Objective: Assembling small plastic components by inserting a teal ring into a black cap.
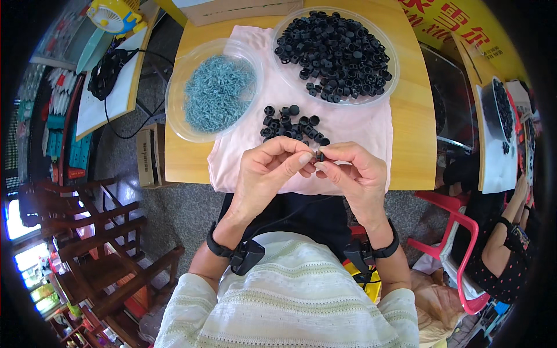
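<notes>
My right hand (361,171) pinches a small black plastic part (319,156) between thumb and fingertips, just over the near edge of the pink cloth (365,133). Close against it, the thumb and forefinger of my left hand (258,171) are pressed together; whatever they hold is too small to make out. A loose cluster of similar black plastic parts (284,124) lies on the cloth right beyond my fingers. To the left stands a clear round bowl (173,107) of small silvery-blue screws (217,93). A larger clear bowl (393,81) at the back is heaped with black plastic parts (333,52).
The wooden table (415,127) carries a cardboard box (232,10) at its far edge. At right, a person (499,249) sits on a red chair (458,243) by another table with black parts. Wooden chairs (104,243) and a cardboard carton (152,153) stand at left.
</notes>
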A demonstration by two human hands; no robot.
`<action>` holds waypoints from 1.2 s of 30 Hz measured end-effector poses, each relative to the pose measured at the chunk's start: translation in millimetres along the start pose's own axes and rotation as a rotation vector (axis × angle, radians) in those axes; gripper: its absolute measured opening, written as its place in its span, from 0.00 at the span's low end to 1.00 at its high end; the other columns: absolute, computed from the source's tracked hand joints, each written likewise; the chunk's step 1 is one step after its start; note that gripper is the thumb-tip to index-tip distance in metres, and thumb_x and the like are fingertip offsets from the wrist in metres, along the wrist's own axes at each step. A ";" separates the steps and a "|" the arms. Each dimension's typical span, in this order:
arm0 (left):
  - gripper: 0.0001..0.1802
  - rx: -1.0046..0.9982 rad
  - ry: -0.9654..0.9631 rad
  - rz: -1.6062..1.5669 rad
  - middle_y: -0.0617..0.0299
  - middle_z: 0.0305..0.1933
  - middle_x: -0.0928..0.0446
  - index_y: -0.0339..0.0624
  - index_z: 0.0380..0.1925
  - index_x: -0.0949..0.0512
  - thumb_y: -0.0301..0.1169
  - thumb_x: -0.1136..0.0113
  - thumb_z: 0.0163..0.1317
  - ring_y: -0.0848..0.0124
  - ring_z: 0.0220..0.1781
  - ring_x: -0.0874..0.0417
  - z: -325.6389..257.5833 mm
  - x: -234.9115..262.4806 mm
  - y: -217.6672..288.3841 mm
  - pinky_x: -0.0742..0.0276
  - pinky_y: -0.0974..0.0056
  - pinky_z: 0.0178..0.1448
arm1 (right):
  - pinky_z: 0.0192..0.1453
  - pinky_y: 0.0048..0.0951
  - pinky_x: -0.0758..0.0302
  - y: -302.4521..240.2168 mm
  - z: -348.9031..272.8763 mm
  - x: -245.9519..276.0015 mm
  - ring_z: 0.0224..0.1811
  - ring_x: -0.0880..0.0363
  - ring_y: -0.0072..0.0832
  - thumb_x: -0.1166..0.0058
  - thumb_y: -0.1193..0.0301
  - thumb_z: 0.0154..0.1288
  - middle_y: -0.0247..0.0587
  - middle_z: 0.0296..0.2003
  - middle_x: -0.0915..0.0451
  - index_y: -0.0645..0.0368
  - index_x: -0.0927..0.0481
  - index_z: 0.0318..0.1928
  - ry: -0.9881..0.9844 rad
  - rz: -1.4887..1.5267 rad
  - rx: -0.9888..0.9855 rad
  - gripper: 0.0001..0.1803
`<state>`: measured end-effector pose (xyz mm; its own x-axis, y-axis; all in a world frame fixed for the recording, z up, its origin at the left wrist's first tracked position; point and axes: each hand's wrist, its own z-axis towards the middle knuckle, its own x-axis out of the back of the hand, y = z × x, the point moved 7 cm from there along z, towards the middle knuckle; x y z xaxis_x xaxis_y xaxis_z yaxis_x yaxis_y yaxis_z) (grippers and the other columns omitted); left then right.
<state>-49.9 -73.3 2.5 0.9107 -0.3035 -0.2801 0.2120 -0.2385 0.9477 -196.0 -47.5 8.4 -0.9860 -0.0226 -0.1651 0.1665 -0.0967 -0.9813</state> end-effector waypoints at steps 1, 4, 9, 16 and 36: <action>0.07 -0.001 -0.002 0.001 0.59 0.36 0.21 0.32 0.39 0.23 0.24 0.42 0.63 0.73 0.35 0.19 0.0 -1.1 -0.5 0.22 0.70 0.42 | 0.40 0.18 0.20 -0.2 -0.2 0.7 0.38 0.20 0.20 0.43 0.84 0.58 0.40 0.40 0.20 0.65 0.21 0.43 0.002 -0.018 0.010 0.11; 0.07 -0.030 -0.032 0.019 0.60 0.36 0.21 0.32 0.40 0.23 0.24 0.43 0.64 0.75 0.38 0.19 1.6 -0.5 0.2 0.22 0.70 0.44 | 0.40 0.18 0.20 1.3 0.1 -0.4 0.39 0.20 0.20 0.42 0.84 0.58 0.40 0.40 0.20 0.65 0.21 0.42 -0.008 -0.044 0.054 0.11; 0.07 -0.001 -0.020 0.019 0.60 0.36 0.21 0.32 0.40 0.23 0.24 0.43 0.64 0.75 0.38 0.19 1.3 0.0 -5.7 0.22 0.70 0.44 | 0.40 0.19 0.20 6.4 -0.9 2.0 0.39 0.20 0.20 0.41 0.83 0.58 0.40 0.39 0.20 0.65 0.21 0.42 0.024 -0.038 -0.017 0.11; 0.08 0.023 0.014 0.089 0.59 0.34 0.20 0.32 0.41 0.22 0.24 0.42 0.63 0.74 0.35 0.19 5.8 3.8 -6.8 0.23 0.70 0.43 | 0.40 0.18 0.21 9.6 4.6 5.3 0.38 0.20 0.19 0.41 0.81 0.59 0.38 0.37 0.19 0.66 0.21 0.43 0.012 -0.137 -0.058 0.11; 0.07 -0.340 0.157 1.119 0.57 0.40 0.23 0.34 0.35 0.21 0.24 0.39 0.57 0.69 0.31 0.21 36.2 21.3 31.6 0.25 0.68 0.36 | 0.36 0.15 0.28 34.1 9.1 34.2 0.32 0.25 0.12 0.41 0.77 0.61 0.30 0.32 0.21 0.65 0.21 0.42 0.168 0.078 -0.228 0.09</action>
<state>-36.7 -120.7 20.9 0.6780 -0.0651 0.7321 -0.6703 0.3540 0.6523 -224.0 -60.7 -29.7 -0.9608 0.1461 -0.2358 0.2545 0.1254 -0.9589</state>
